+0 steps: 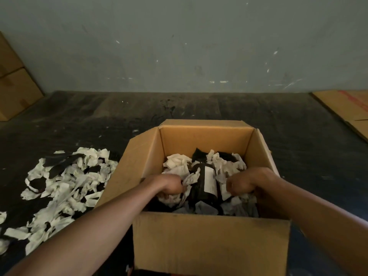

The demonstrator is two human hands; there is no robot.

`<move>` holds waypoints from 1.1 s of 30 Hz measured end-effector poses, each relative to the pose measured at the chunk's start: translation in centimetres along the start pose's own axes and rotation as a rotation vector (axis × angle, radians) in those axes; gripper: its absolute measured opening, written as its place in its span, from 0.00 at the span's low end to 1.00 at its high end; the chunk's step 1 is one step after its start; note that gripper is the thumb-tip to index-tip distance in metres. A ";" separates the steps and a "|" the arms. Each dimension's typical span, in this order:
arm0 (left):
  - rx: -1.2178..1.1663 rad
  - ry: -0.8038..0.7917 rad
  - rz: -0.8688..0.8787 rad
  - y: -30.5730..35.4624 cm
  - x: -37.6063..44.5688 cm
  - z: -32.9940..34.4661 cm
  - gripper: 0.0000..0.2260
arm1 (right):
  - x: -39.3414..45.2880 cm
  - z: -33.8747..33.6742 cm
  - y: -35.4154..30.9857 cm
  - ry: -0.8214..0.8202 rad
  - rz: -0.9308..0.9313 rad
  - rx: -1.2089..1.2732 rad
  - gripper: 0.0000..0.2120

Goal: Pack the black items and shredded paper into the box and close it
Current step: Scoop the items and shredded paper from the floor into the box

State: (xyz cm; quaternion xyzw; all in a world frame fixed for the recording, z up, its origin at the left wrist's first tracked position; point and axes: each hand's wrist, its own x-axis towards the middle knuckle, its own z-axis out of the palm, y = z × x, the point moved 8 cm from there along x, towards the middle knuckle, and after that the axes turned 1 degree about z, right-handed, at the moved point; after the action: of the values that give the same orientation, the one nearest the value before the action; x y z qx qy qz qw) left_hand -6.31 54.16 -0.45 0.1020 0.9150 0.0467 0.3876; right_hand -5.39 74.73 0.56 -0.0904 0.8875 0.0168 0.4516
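An open brown cardboard box (207,242) stands on the dark floor with its flaps up. Inside lies a black packet (205,186) with a white label, with white shredded paper (177,163) around it. Both my hands reach down into the box. My left hand (171,185) is closed on shredded paper just left of the black packet. My right hand (242,183) is closed on paper at the packet's right side. A second black item (199,155) pokes out near the box's far wall.
A loose heap of white shredded paper (65,188) mixed with black pieces lies on the floor left of the box. Stacked cardboard boxes (14,82) stand at the far left by the wall. A flattened cardboard sheet (346,108) lies at the far right.
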 end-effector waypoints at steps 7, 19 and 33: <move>0.081 -0.275 -0.036 0.3 -1.8 4.6 0.24 | -0.5 3.9 -1.5 -0.153 0.001 -0.057 0.19; -0.133 0.908 0.306 -1.8 -13.0 -8.4 0.21 | -8.7 -6.8 -8.5 0.811 0.031 0.219 0.30; -0.191 0.899 0.046 -27.9 -23.7 2.3 0.29 | -10.1 -0.9 -36.0 1.005 -0.151 0.149 0.31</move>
State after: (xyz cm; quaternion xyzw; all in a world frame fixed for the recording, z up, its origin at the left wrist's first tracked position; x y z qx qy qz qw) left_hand 7.24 21.73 10.00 0.0556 0.9814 0.1790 -0.0414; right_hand 5.98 40.68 11.07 -0.1186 0.9848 -0.1245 -0.0254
